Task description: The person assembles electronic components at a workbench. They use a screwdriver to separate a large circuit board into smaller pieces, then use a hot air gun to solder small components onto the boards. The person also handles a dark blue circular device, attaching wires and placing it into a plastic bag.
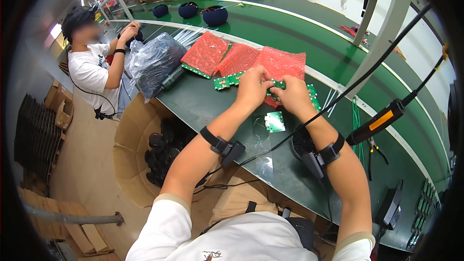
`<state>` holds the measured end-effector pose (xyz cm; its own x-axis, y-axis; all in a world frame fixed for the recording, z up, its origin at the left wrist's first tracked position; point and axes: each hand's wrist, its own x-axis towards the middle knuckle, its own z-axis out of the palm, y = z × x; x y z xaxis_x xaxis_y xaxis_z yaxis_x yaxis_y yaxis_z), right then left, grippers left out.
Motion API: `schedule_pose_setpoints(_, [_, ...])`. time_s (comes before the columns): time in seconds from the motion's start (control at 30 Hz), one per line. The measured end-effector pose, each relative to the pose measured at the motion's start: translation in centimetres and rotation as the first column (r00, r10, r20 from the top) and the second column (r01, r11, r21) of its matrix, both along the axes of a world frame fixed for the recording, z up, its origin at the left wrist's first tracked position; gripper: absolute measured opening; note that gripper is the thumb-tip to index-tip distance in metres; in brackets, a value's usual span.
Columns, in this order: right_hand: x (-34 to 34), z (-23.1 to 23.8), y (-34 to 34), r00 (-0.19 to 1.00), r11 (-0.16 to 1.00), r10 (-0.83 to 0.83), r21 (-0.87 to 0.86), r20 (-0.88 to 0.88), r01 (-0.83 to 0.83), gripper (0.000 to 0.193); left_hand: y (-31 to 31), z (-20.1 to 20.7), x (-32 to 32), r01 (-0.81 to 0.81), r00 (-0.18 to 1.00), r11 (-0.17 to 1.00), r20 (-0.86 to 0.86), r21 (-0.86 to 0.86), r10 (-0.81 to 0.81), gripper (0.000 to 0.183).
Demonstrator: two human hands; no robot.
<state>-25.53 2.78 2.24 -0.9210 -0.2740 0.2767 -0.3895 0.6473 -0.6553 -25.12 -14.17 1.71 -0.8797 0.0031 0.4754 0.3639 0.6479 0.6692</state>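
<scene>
My left hand (252, 88) and my right hand (294, 95) are close together over the green workbench, fingers pinched on a strip of green circuit boards (225, 81). The strip shows past both hands; my fingers hide its middle. Just behind lie red bubble-wrap bags (285, 62), partly under the strip. Another red bubble-wrap bag (207, 50) at the left has a green board edge poking out. Nearer to me, a single small circuit board (275, 122) rests flat on the bench, beside a clear plastic piece (264, 160).
A black tub of small dark parts (303, 142) sits by my right forearm. An electric screwdriver (379, 122) hangs at the right, near pliers (373, 151). Cables cross in front. At the left are a plastic bag (154, 60), a carton (126, 150) of black parts and a co-worker (94, 65).
</scene>
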Motion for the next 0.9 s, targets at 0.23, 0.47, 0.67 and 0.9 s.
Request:
schedule_pose_setpoints(0.23, [-1.1,0.7,1.7,0.823,0.952,0.267,-0.269,0.502,-0.145,0.024,-3.6,-0.9,0.8,0.229,0.843,0.861,0.35,0.454,-0.409,0.01])
schedule_pose_setpoints(0.47, [-1.1,1.7,2.5,0.924,0.985,0.166,-0.024,0.344,-0.169,0.034,-7.2,0.0,1.4,0.189,0.928,0.978,0.311,0.088,-0.207,0.014])
schedule_pose_setpoints(0.67, [-1.0,2.8,2.0,0.99,0.995,0.051,0.073,0.13,-0.061,0.036,-11.1,-1.2,0.5,-0.269,0.897,0.809,0.169,-0.523,0.408,0.056])
schedule_pose_setpoints(0.9, [-1.3,2.0,-2.0,0.954,0.942,0.182,-0.32,0.238,-0.1,0.053,-9.5,0.3,1.5,-0.057,0.998,0.994,0.021,-0.093,0.059,0.071])
